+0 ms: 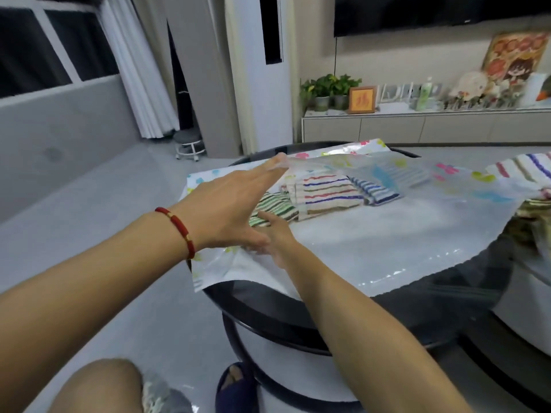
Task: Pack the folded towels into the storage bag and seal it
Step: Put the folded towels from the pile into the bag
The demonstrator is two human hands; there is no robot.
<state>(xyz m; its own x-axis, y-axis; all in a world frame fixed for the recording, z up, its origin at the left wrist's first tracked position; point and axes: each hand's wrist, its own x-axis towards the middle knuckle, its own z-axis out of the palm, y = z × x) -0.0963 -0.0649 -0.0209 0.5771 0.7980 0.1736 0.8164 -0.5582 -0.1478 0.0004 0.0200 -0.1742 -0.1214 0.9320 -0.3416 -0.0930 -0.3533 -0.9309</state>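
A clear storage bag printed with coloured flowers lies flat on the round black table. Inside it lie three folded striped towels: a green one, a multicoloured one and a blue one. My left hand, with a red bracelet on the wrist, reaches over the bag's left end with straight fingers, and its fingertips lift the top plastic layer. Below it, my right hand is inside the bag's mouth and touches the green towel. My left thumb partly hides its fingers.
More folded striped towels are piled at the table's right edge, partly on the bag. A rolling stool stands on the floor beyond the table, near a tall white unit. A low cabinet with plants lines the back wall. My knee and slippers show below.
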